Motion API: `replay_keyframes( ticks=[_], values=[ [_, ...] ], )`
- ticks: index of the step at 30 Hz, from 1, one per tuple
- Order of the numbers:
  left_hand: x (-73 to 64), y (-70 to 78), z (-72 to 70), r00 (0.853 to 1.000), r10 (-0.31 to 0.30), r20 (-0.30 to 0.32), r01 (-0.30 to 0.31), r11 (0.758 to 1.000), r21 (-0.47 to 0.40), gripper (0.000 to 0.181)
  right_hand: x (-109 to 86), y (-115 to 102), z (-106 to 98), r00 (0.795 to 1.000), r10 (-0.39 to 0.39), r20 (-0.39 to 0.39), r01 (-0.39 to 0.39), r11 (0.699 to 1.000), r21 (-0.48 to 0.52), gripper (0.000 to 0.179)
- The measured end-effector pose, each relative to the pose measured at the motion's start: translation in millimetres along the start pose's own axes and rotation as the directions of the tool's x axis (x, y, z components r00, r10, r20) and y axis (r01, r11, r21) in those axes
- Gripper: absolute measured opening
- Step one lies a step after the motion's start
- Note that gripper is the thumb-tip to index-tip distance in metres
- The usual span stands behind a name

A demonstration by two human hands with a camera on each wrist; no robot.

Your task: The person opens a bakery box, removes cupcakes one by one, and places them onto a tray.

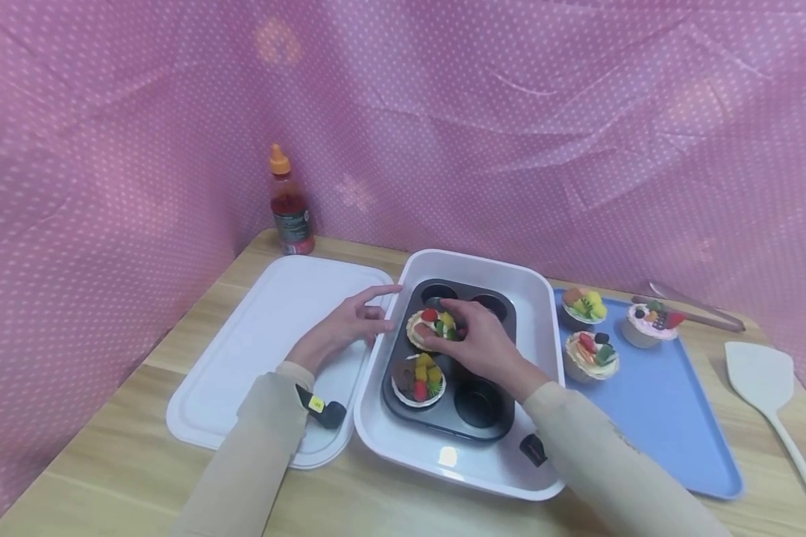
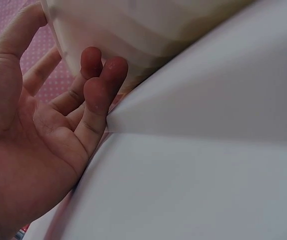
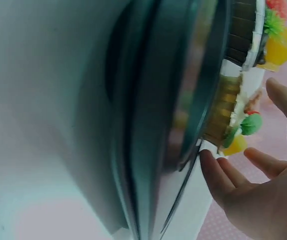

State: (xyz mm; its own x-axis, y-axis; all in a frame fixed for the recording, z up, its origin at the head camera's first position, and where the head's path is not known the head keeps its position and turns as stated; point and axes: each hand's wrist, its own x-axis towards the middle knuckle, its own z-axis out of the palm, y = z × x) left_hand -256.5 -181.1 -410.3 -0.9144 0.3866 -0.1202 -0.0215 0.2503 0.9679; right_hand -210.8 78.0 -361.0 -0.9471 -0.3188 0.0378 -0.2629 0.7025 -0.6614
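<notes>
My right hand (image 1: 480,343) is over a dark muffin pan (image 1: 436,421), its thumb and fingers spread beside a fruit-topped cupcake (image 1: 422,328). In the right wrist view, gaps show between these fingers and the cupcake (image 3: 226,112), which sits in a pan cup. A second cupcake (image 1: 419,380) with chocolate and yellow fruit sits in the cup nearer me. The pan lies in a white bin (image 1: 457,473). My left hand (image 1: 339,328) is at the bin's left rim, fingers loosely bent; the left wrist view shows fingertips (image 2: 96,95) close against a pale wall.
A white lid (image 1: 269,335) lies left of the bin, with a sauce bottle (image 1: 292,212) behind it. At right, a blue tray (image 1: 672,418) bears three cupcakes (image 1: 591,358). Metal tongs (image 1: 698,309) and a white spatula (image 1: 759,373) lie beyond it.
</notes>
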Motion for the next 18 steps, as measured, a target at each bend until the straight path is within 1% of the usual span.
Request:
replay_keyframes(
  ticks=[7,12,18],
  values=[
    [0.1,0.7,0.4,1.000,-0.024,-0.003,0.024,1.000,0.008,0.065,3.5,-0.3,3.6,1.000,-0.012,0.001,0.012,0.998,-0.054,0.073],
    [-0.7,0.2,-0.3,1.000,-0.014,0.000,0.014,1.000,0.022,0.065,3.8,-0.2,4.6,1.000,-0.010,0.003,0.010,0.997,-0.082,0.071],
    [-0.9,0.0,0.1,1.000,-0.030,-0.010,0.030,0.999,0.025,0.064,5.4,-0.6,5.0,1.000,0.002,0.009,-0.001,0.996,-0.086,0.069]
  ],
)
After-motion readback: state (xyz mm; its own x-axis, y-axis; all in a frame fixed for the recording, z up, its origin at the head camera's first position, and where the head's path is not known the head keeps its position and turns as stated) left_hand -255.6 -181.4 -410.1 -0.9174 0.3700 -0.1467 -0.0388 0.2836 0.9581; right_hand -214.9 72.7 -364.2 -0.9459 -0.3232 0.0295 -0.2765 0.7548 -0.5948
